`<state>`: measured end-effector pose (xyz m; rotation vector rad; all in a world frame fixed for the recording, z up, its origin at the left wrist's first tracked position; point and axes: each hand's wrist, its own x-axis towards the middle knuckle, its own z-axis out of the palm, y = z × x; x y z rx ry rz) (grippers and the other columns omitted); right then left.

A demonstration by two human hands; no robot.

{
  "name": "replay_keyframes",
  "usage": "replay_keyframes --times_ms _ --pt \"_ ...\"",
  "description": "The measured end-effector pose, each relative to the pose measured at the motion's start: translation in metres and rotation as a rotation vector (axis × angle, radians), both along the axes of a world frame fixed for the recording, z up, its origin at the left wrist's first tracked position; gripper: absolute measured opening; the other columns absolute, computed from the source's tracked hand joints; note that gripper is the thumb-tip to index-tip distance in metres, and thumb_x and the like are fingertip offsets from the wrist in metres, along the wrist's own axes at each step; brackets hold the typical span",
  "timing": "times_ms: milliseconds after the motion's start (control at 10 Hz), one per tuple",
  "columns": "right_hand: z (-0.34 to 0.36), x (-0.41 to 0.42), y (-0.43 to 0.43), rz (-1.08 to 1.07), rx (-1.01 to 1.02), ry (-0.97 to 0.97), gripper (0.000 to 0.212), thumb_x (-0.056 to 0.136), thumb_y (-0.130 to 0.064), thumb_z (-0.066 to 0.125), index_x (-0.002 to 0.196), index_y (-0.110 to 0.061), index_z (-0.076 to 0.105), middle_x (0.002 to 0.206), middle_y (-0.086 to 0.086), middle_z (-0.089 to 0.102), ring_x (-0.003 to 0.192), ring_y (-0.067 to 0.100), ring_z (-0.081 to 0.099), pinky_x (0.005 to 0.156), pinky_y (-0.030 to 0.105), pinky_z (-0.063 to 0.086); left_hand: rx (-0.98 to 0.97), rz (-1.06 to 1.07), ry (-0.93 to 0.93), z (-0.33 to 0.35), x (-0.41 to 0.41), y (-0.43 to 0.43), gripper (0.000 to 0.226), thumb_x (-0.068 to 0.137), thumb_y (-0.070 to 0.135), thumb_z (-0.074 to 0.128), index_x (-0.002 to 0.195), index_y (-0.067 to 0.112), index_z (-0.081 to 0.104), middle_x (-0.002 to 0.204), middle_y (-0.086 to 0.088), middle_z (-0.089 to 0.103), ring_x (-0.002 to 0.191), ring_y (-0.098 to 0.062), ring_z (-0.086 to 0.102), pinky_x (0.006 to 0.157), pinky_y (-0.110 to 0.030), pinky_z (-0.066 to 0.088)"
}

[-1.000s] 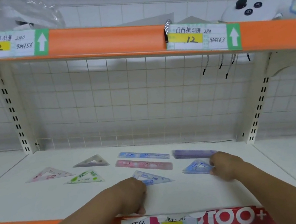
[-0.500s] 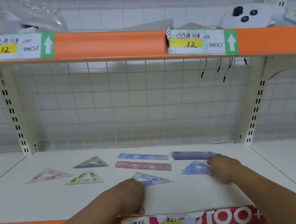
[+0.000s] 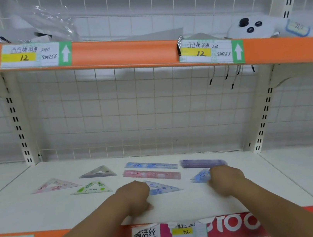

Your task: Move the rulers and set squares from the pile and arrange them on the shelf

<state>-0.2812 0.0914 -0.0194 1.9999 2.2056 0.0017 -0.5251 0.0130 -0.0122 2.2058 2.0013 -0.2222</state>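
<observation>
Blue set squares, where are they?

Both are at my hands, near the front of the white shelf (image 3: 43, 212). My left hand (image 3: 135, 196) lies with curled fingers over the left corner of one blue set square (image 3: 163, 188), which is flat on the board. My right hand (image 3: 227, 181), also curled, covers the right end of a small blue stack (image 3: 200, 176) of set squares.

Do you hold them firmly?

I cannot tell, for either hand. The backs of my hands hide the fingertips, so it can be a pinch or only a touch.

And the other pieces?

Just behind my left hand lies a pink ruler (image 3: 152, 174), and behind that a blue ruler (image 3: 151, 164), the two side by side. A purple pile of rulers (image 3: 202, 162) is just behind my right hand. To the left, well apart from my hands, three pieces lie flat: a pink set square (image 3: 55, 185), a grey set square (image 3: 97, 172) further back, and a green set square (image 3: 92, 188) nearer to the front.
</observation>
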Motion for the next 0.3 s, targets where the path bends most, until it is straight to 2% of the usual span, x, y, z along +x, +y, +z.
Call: replay_keyframes --times_ms 100,200,300 --pt "0.005 -0.011 -0.008 0.032 0.010 0.008 0.031 0.099 -0.024 0.042 0.126 -0.019 0.056 0.122 -0.002 0.062 0.111 0.016 0.059 0.085 0.024 0.043 0.030 0.035 0.023 0.005 -0.006 0.002 0.039 0.094 0.040 0.052 0.121 0.013 0.055 0.127 -0.006 0.056 0.116 -0.023 0.053 0.093 -0.033 0.043" --pt "0.010 -0.016 -0.012 0.083 0.001 -0.001 0.032 0.098 -0.024 0.041 0.125 -0.019 0.058 0.125 -0.004 0.062 0.112 0.017 0.058 0.089 0.026 0.046 0.024 0.042 0.055 0.013 -0.006 0.002 0.034 0.095 0.033 0.049 0.116 0.007 0.058 0.122 -0.009 0.059 0.113 -0.025 0.055 0.090 -0.034 0.045" --pt "0.020 -0.027 -0.015 0.118 0.005 -0.013 0.033 0.099 -0.031 0.043 0.124 -0.018 0.060 0.127 -0.001 0.060 0.116 0.020 0.057 0.093 0.030 0.045 0.065 0.064 0.085 0.027 -0.009 0.002 0.033 0.096 0.034 0.048 0.111 0.007 0.059 0.116 -0.009 0.061 0.107 -0.025 0.058 0.085 -0.033 0.047"
